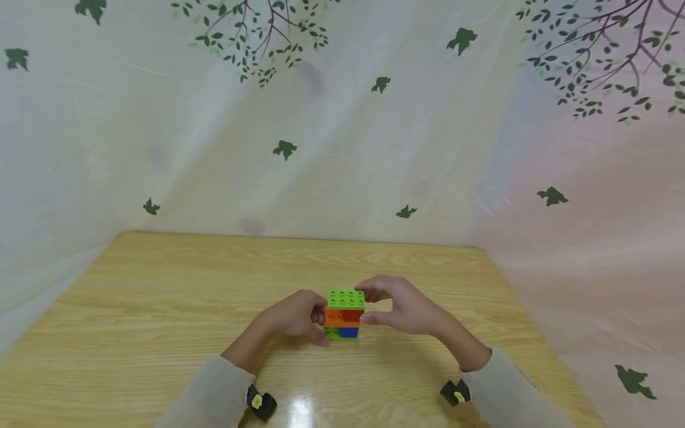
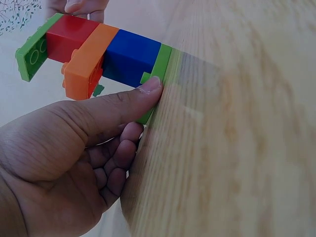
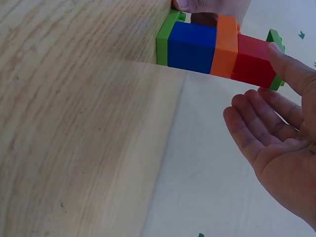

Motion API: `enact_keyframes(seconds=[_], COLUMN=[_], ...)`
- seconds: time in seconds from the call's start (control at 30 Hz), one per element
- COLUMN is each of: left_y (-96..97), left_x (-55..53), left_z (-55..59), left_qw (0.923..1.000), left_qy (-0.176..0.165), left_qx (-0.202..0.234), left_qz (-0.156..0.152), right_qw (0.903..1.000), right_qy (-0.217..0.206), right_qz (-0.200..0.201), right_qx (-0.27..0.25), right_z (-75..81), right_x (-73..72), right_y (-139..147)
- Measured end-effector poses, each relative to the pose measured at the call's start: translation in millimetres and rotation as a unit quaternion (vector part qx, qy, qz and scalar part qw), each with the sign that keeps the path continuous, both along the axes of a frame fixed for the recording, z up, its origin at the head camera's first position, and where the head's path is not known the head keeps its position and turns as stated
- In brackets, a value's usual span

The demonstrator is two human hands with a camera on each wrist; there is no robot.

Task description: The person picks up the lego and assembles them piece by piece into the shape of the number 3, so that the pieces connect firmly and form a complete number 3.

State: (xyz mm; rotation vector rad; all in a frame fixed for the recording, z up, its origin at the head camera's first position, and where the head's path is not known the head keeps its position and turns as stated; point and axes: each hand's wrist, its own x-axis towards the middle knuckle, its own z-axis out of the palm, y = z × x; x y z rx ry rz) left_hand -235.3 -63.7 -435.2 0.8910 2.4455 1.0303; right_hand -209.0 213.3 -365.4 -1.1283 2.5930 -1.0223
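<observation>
A stack of toy building bricks stands on the table. Lowest is a thin green brick (image 2: 162, 61), then a blue brick (image 2: 132, 57), an orange brick (image 2: 86, 69), a red brick (image 3: 253, 58) and a thin green brick (image 1: 345, 299) on top. My left hand (image 1: 294, 314) holds the bottom green brick, thumb at its near side and the other fingers curled behind. At the upper right, my right hand (image 1: 412, 306) has its thumb and index finger about the top green brick, the thumb also beside the red one. Its remaining fingers stretch out loosely in the right wrist view.
The wooden table (image 1: 176, 297) reaches back to a pale cloth (image 1: 342, 119) printed with leaves and branches. Each light sleeve has a dark wrist strap, the left strap (image 1: 261, 403) and the right strap (image 1: 456, 393). Light glares off the tabletop near the front.
</observation>
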Motion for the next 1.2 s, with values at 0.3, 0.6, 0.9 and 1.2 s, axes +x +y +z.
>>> enact_keyframes(seconds=[0.3,0.6,0.9,1.2], left_y=[-0.9,-0.7,0.1,0.9], left_x=[0.6,0.8,1.2,2.0], left_z=[0.9,0.4,1.8,3.1], left_qw=[1.0,1.0,1.0,1.0], left_qy=[0.0,-0.001,-0.008,-0.003], left_qx=[-0.003,-0.003,0.004,-0.004], left_qz=[0.004,0.002,0.0,-0.001], right_qw=[0.9958,0.9909,0.9874,0.9861], right_qy=[-0.085,-0.13,-0.148,-0.151], right_qz=[-0.001,-0.006,-0.027,-0.039], right_qx=[-0.035,-0.033,-0.049,-0.056], right_z=[-13.6,-27.9,-38.1,-38.4], right_x=[-1.5,-2.0,-5.1,-4.3], right_y=[-0.3,-1.6,-3.7,-5.8])
